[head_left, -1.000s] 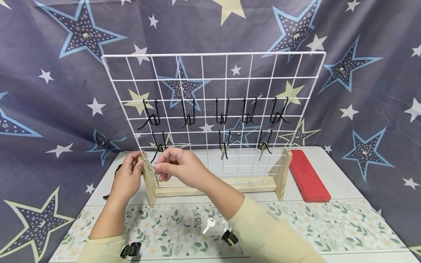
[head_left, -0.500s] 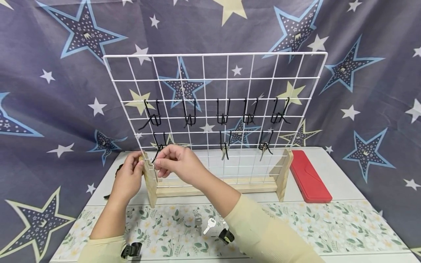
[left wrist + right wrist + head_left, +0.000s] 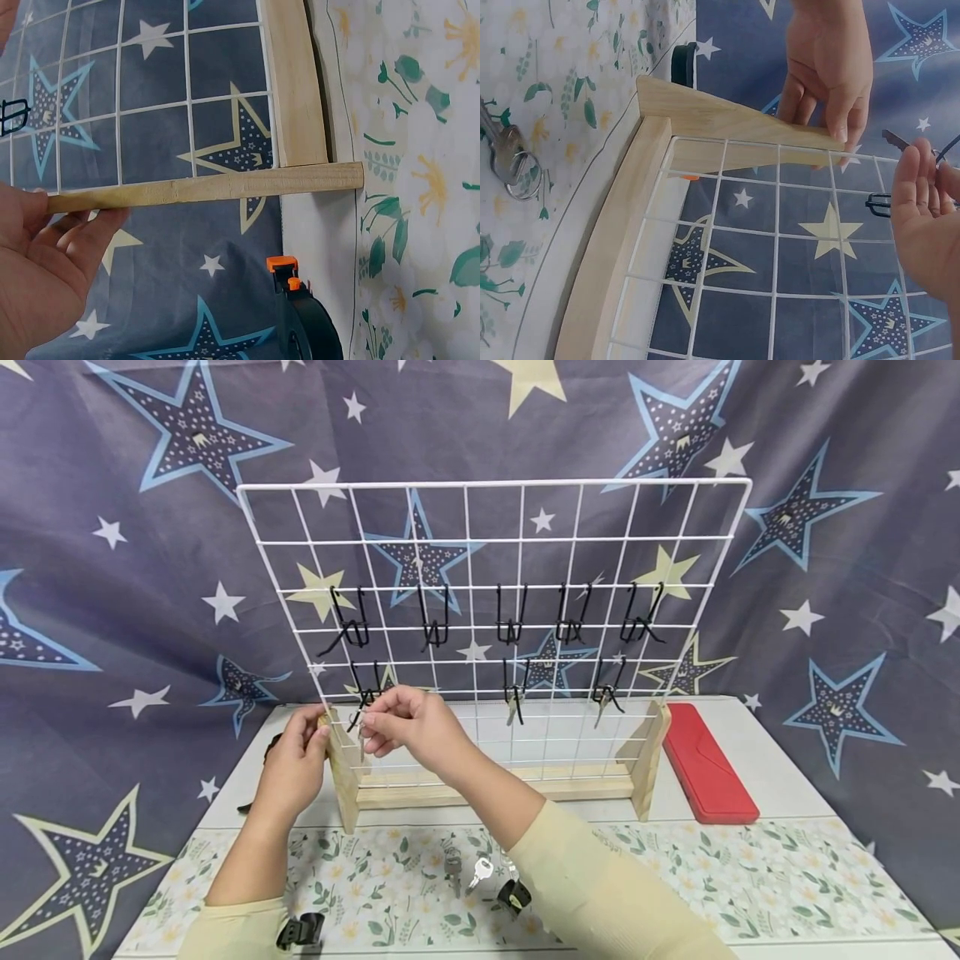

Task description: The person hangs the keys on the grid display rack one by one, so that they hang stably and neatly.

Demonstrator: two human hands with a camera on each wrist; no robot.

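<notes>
My right hand (image 3: pixel 420 727) pinches a small key (image 3: pixel 362 745) by its ring, beside the lower-left black hook (image 3: pixel 366 695) of a white wire grid rack (image 3: pixel 495 485). In the right wrist view the key (image 3: pixel 895 139) sticks out past the fingertips, close to the hook's arm; whether the ring is around the hook I cannot tell. My left hand (image 3: pixel 294 768) grips the upper end of the rack's left wooden side support (image 3: pixel 343 781). The left wrist view has its thumb and fingers (image 3: pixel 101 232) on either side of that wooden support (image 3: pixel 217 185).
Keys hang from two other lower hooks (image 3: pixel 514 697) (image 3: pixel 606 693). Several black hooks line the upper row. A dark key (image 3: pixel 453 862) and a silvery key (image 3: pixel 481 872) lie on the floral cloth. Right of the rack is a red case (image 3: pixel 708 768); a dark orange-tabbed object (image 3: pixel 304 315) stands left.
My right hand has moved slightly up along the lower-left hook, carrying the key, which now sits a little higher and further right. The left hand keeps its grip on the wooden support.
</notes>
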